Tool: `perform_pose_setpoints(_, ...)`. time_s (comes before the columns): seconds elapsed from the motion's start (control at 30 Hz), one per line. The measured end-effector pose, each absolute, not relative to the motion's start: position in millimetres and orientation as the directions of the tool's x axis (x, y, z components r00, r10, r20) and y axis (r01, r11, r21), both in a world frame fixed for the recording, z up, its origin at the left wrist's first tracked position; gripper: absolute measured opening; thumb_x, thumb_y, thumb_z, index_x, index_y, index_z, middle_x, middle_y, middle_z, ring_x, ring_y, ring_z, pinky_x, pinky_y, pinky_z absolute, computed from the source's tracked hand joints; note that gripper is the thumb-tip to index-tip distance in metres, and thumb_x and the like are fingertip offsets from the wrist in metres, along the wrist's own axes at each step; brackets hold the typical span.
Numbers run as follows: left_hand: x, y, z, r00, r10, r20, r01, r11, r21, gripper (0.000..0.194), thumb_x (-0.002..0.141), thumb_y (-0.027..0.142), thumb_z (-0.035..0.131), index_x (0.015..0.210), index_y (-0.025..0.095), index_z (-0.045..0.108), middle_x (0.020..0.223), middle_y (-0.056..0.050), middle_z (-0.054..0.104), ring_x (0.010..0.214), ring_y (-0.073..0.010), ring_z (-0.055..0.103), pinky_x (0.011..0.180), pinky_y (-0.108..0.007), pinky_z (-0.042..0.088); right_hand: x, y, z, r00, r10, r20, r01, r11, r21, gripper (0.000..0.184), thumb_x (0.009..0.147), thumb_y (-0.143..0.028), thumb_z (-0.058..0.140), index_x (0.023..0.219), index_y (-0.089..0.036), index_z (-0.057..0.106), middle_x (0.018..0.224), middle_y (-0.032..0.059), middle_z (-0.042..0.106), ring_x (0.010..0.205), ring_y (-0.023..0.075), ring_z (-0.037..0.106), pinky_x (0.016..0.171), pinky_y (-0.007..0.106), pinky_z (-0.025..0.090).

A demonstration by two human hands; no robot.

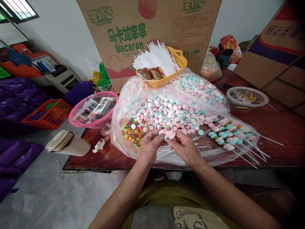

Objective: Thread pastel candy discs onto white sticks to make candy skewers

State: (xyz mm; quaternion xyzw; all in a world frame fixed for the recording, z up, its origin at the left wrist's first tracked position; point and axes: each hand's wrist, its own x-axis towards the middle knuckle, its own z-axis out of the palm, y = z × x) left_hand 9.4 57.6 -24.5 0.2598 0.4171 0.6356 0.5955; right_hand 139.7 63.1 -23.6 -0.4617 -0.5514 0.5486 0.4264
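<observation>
My left hand (149, 144) and my right hand (186, 147) meet over the front of an open plastic bag (118, 118), fingers pinched. Between the fingertips is a small cluster of pink marshmallows (170, 132) with a green gummy ring (167, 127) and a bit of blue. Whether a stick runs through them is hidden. Behind them lies a heap of loose pink, white and blue marshmallows (164, 109). Coloured gummy rings (133, 135) lie by my left hand. White sticks (168, 155) lie below both hands. To the right rest several filled marshmallow skewers (230, 135).
A yellow basket (164, 82) of white sticks stands before a large cardboard box (154, 19). On the left are a pink basket (95, 122) of packets and a beige cup (73, 144) at the table edge. A clear round tub (247, 103) is at right.
</observation>
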Motion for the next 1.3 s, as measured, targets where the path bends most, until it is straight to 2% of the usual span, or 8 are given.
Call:
perform_pose_setpoints(0.13,8.4,55.3,-25.0,-0.2,0.958,-0.205,-0.47,0.089,0.878,0.029,0.055,0.027,0.079,0.077,0.013,0.067,0.069,-0.001,0.066,0.058,-0.0108,0.06,0.06,-0.027,0.053,137.6,59.8,-22.7,-0.243,0.968,-0.06,-0.096,-0.086,-0.992,0.025,0.075,-0.042,0.059,0.077,-0.018,0.053,0.059,-0.0042,0.054,0.037,0.0028,0.029,0.035,0.02,0.022)
perform_pose_setpoints(0.3,12.9,47.6,-28.2,-0.119,0.984,-0.132,-0.49,0.058,0.87,0.03,0.062,0.029,0.076,0.086,0.014,0.068,0.079,-0.002,0.068,0.069,-0.0125,0.062,0.068,-0.027,0.053,125.2,60.5,-21.2,-0.182,0.974,-0.137,-0.231,-0.178,-0.957,0.028,0.069,-0.04,0.065,0.077,-0.02,0.048,0.045,-0.0121,0.035,0.032,0.0023,0.024,0.032,0.018,0.016)
perform_pose_setpoints(0.53,8.5,45.5,-35.8,-0.066,0.996,-0.067,-0.506,0.025,0.862,0.027,0.059,0.019,0.078,0.084,0.015,0.067,0.081,-0.002,0.069,0.075,-0.011,0.063,0.076,-0.024,0.05,120.9,57.7,-22.0,-0.241,0.943,-0.227,-0.321,-0.299,-0.899,0.034,0.07,-0.045,0.064,0.073,-0.022,0.04,0.042,-0.014,0.028,0.03,0.0017,0.017,0.033,0.018,0.013)
perform_pose_setpoints(0.63,4.7,50.0,-38.1,-0.069,0.986,-0.15,-0.573,0.084,0.815,0.028,0.057,0.022,0.079,0.08,0.015,0.065,0.076,-0.001,0.069,0.067,-0.012,0.064,0.07,-0.027,0.053,136.7,47.8,-17.4,-0.334,0.924,-0.187,-0.134,-0.243,-0.961,0.028,0.08,-0.047,0.052,0.073,-0.02,0.044,0.043,-0.0116,0.026,0.036,0.0044,0.02,0.038,0.02,0.018)
perform_pose_setpoints(0.7,2.2,52.6,-38.0,-0.114,0.973,-0.2,-0.582,0.098,0.807,0.032,0.053,0.023,0.081,0.078,0.015,0.064,0.073,-0.001,0.069,0.063,-0.0132,0.065,0.066,-0.028,0.053,150.1,37.4,-13.5,-0.326,0.941,-0.09,0.149,-0.042,-0.988,0.029,0.085,-0.044,0.045,0.07,-0.019,0.046,0.047,-0.008,0.031,0.042,0.0068,0.027,0.043,0.022,0.023)
perform_pose_setpoints(0.83,-0.3,55.3,-37.8,-0.239,0.955,-0.173,-0.509,0.029,0.86,0.035,0.049,0.025,0.083,0.077,0.014,0.065,0.071,-0.001,0.07,0.062,-0.0123,0.064,0.062,-0.026,0.053,166.9,19.9,-11.7,-0.357,0.929,0.094,0.579,0.299,-0.759,0.029,0.089,-0.032,0.036,0.064,-0.019,0.044,0.059,0.0,0.049,0.055,0.0118,0.042,0.053,0.025,0.031)
perform_pose_setpoints(1.1,-4.6,52.0,-49.7,-0.259,0.966,0.014,-0.2,-0.068,0.977,0.025,0.062,0.024,0.075,0.085,0.016,0.068,0.076,-0.002,0.07,0.068,-0.0118,0.064,0.068,-0.023,0.051,168.4,23.4,-17.1,-0.405,0.914,-0.02,0.799,0.343,-0.494,0.026,0.086,-0.014,0.032,0.08,-0.018,0.058,0.061,0.0039,0.061,0.055,0.0152,0.053,0.054,0.026,0.032)
perform_pose_setpoints(1.3,-11.5,50.0,-45.1,-0.212,0.977,0.005,-0.212,-0.051,0.976,0.027,0.06,0.02,0.074,0.086,0.016,0.068,0.08,-0.002,0.071,0.072,-0.012,0.064,0.071,-0.023,0.051,169.2,23.1,-14.3,-0.434,0.901,0.001,0.797,0.385,-0.465,0.027,0.086,-0.014,0.034,0.087,-0.016,0.061,0.06,0.0035,0.06,0.052,0.0147,0.052,0.053,0.026,0.03)
